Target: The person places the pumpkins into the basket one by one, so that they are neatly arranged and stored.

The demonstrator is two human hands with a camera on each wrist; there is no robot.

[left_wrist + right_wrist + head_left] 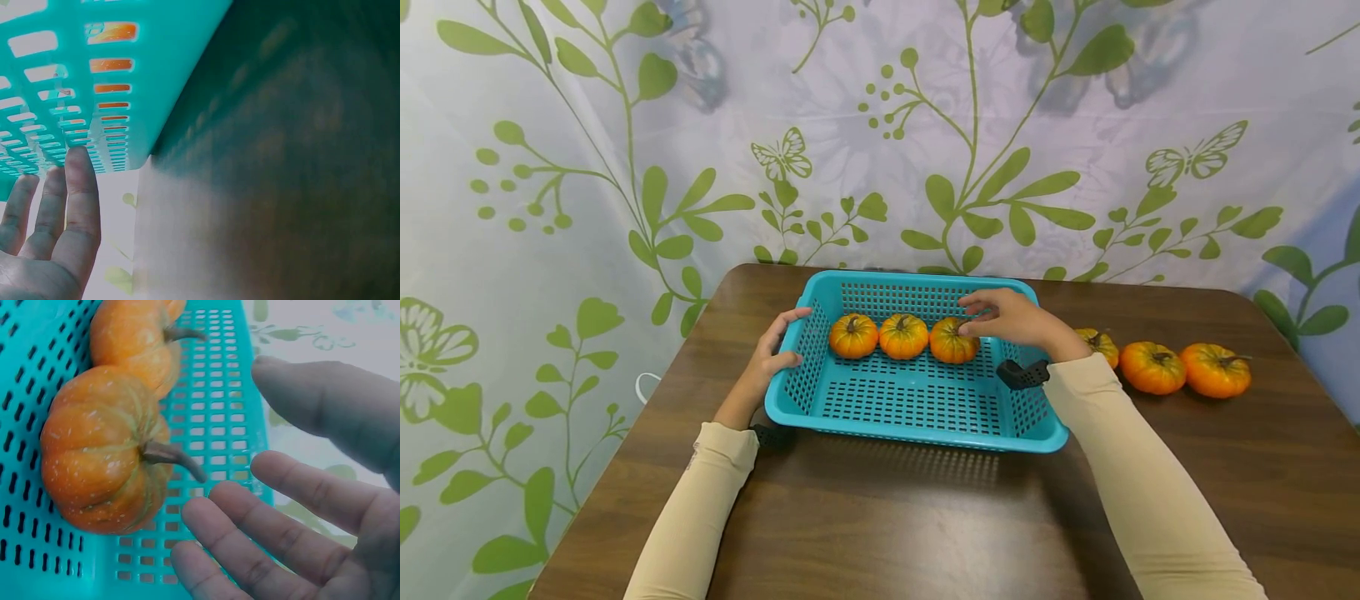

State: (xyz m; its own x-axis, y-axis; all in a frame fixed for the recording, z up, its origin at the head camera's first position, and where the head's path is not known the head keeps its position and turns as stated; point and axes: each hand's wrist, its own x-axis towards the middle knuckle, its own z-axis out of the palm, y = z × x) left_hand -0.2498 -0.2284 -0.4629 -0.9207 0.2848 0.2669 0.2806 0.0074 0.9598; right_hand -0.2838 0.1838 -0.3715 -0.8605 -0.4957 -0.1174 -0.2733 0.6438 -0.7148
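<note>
While the left hand [775, 346] rested straight-fingered against the left side of the turquoise basket [917, 434], the right hand [1011, 318] hung loosely spread near the rightmost pumpkin [951, 345] inside, a piece judged probably light, firm and smooth, best gripped round its flanks, not its stem [177, 458].

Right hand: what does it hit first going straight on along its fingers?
Probably the rightmost pumpkin in the blue basket, likely its stem, just ahead of the fingertips in the right wrist view. Depth is unclear; the right hand could pass over.
</note>
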